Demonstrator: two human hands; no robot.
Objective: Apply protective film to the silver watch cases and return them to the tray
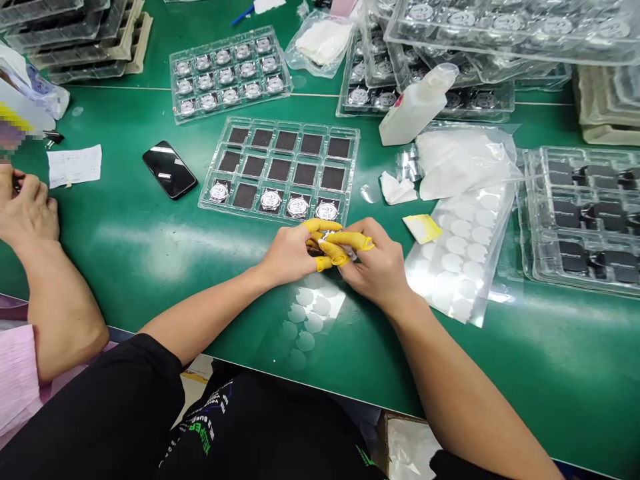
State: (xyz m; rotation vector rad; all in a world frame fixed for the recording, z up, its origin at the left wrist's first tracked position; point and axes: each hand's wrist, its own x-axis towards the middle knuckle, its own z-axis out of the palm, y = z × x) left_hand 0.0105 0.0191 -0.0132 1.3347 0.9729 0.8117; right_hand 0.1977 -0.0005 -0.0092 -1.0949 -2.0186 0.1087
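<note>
Both my hands meet over the near edge of a clear plastic tray, with yellow finger cots on several fingertips. My left hand and my right hand pinch a small shiny watch case between them; the fingers hide most of it. Just beyond lies the clear tray, its cells lined with dark squares. Its front row holds several round watch cases, including one watch case, with white printed faces. Beneath my hands, a clear sheet of round film stickers rests on the green table.
A black phone lies left of the tray. Another filled tray sits behind. To the right are a white squeeze bottle, larger sticker sheets and stacked trays. At far left is a co-worker's hand.
</note>
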